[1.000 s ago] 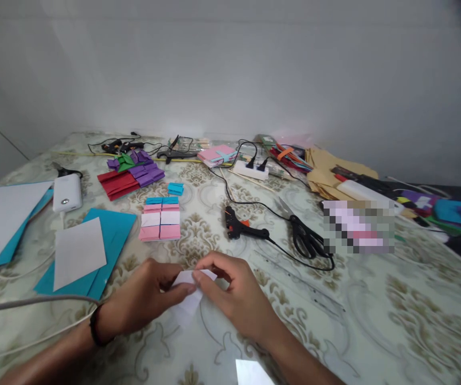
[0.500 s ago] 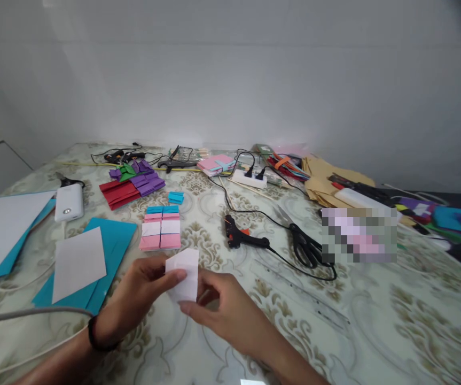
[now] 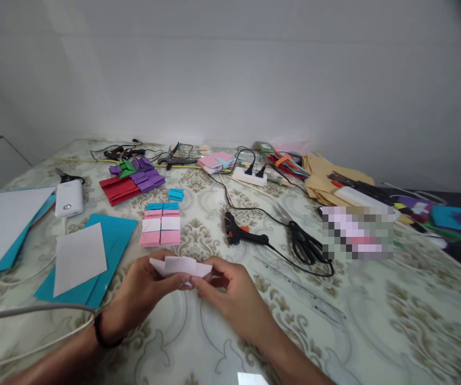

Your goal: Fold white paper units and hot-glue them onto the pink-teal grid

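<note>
A partly folded piece of white paper (image 3: 180, 265) is held low over the table between both hands. My left hand (image 3: 144, 286) grips its left side, thumb pressed on the near edge. On the other side my right hand (image 3: 230, 291) pinches it, the two thumb tips almost meeting at the middle. Some of the fingers are hidden behind the paper. Just beyond lie folded pink, white and blue paper pieces (image 3: 160, 239) in two columns, with a small blue folded piece (image 3: 176, 194) behind them.
To the left are a white sheet (image 3: 80, 259) on blue paper (image 3: 120, 235) and a white power bank (image 3: 70, 198) with a cable. Right of the hands lie a black glue gun (image 3: 244, 232), scissors (image 3: 304, 243) and a clear ruler (image 3: 306, 294). Red folded pieces (image 3: 118, 190) and a power strip (image 3: 250, 176) sit farther back.
The white paper has turned from standing upright to lying wide and flatter, its folded flaps showing. Both hands have shifted, bringing the thumbs together at its near edge.
</note>
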Demonstrator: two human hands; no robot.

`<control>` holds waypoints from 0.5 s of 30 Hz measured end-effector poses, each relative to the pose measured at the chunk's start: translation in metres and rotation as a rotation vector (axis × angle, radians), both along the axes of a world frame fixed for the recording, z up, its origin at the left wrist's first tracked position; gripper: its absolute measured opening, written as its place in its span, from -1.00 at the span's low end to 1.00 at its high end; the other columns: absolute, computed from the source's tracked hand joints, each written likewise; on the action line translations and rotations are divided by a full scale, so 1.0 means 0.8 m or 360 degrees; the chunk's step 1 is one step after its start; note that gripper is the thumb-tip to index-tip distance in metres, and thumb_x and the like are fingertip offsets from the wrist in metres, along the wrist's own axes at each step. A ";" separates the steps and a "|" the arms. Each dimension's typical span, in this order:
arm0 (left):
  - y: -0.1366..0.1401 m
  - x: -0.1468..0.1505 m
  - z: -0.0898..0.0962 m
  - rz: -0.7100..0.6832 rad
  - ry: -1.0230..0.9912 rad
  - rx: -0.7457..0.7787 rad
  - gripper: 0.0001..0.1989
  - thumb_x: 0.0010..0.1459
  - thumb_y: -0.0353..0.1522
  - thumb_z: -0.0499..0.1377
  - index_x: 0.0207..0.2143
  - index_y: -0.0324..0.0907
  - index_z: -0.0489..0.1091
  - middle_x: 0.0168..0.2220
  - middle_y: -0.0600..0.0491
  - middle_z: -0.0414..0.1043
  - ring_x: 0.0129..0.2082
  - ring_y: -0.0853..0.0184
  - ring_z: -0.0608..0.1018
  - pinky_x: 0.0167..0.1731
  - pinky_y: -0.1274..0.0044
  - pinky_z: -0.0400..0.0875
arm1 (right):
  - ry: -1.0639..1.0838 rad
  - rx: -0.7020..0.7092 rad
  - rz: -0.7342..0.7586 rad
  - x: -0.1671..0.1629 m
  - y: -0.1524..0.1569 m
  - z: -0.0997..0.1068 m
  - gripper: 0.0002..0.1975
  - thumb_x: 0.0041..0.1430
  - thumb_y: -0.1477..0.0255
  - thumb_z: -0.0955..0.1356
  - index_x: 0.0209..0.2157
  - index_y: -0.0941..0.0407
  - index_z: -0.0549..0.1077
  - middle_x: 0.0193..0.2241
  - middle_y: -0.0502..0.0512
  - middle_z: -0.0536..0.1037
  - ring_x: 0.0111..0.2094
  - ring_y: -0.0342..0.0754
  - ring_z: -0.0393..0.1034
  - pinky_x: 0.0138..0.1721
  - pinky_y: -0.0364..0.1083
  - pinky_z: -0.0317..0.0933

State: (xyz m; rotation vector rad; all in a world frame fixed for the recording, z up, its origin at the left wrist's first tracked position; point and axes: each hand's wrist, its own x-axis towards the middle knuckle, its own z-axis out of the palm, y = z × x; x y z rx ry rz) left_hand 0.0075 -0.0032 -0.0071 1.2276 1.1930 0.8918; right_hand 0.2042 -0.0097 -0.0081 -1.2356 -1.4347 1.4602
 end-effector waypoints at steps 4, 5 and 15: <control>-0.002 0.002 0.002 -0.0078 -0.0044 -0.0090 -0.70 0.15 -0.13 0.39 -0.28 -0.20 0.68 -0.31 -0.05 0.74 -0.24 0.09 0.74 -0.15 0.36 0.62 | 0.0036 -0.0083 -0.0116 0.001 0.002 -0.004 -0.69 0.13 0.18 0.48 -0.45 0.13 0.47 -0.53 0.01 0.52 -0.46 -0.08 0.39 -0.41 -0.13 0.23; -0.002 0.002 0.002 -0.0063 -0.0045 -0.0089 -0.68 0.16 -0.12 0.38 -0.27 -0.21 0.69 -0.30 -0.07 0.75 -0.24 0.07 0.75 -0.14 0.35 0.63 | 0.0054 -0.0106 -0.0121 0.002 0.003 -0.004 -0.68 0.12 0.17 0.49 -0.46 0.12 0.46 -0.53 0.01 0.52 -0.46 -0.08 0.40 -0.41 -0.13 0.23; -0.003 0.001 0.007 -0.0178 0.0059 -0.0065 -0.74 0.17 -0.18 0.35 -0.39 -0.18 0.70 -0.39 -0.04 0.74 -0.32 0.14 0.73 -0.24 0.44 0.59 | 0.0171 -0.0128 0.0057 0.007 0.002 -0.006 -0.62 0.13 0.11 0.53 -0.44 0.14 0.54 -0.53 0.03 0.58 -0.48 -0.07 0.51 -0.36 -0.12 0.33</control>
